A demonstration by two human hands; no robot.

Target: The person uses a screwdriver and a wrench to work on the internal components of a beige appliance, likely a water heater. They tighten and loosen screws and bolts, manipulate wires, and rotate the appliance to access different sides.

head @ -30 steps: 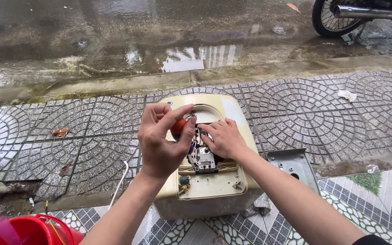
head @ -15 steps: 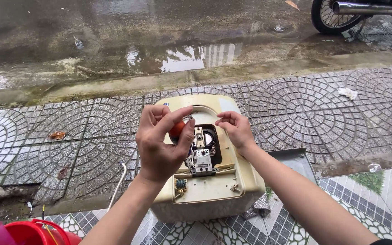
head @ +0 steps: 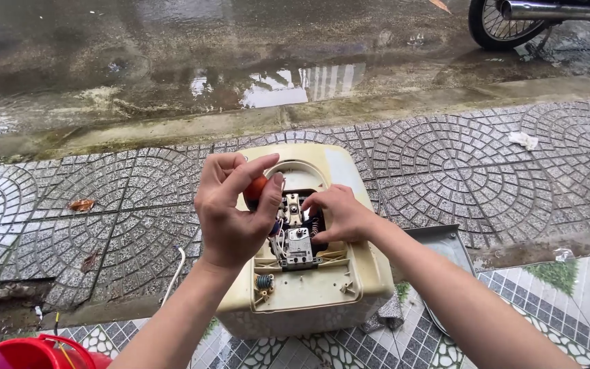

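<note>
Left hand [head: 230, 212] is up over the top edge of the heater [head: 308, 273], fingers pinched together on an orange-red knob-like thing [head: 255, 187] at about 11 o'clock from the open middle. Can't tell if that bit is loose or attached, the thumb hides most of it. Right hand [head: 339, 215] sits at roughly 2 o'clock, fingers curled in and pressed on the top of the thermostat block [head: 296, 244]; I can't tell whether it's actually gripping something or just poking at it.

The heater itself is a yellowed cream box lying flat on the patterned paving [head: 445, 171], with its round opening facing up. Cover's already off, so the wiring, a small coil [head: 263, 281] near 7 o'clock and the grey block are all exposed. A grey metal plate [head: 445, 246] lies on the ground just beside it at 3 o'clock, probably the cover.

My read: opening-up is done, and the innards are being worked on now. The block looks seated in there, wires attached, so pulling or swapping parts is left, then closing it all up.

Red bucket [head: 32, 352] at 8 o'clock, wet road beyond, motorbike wheel [head: 507, 24] far off at 1 o'clock.
</note>
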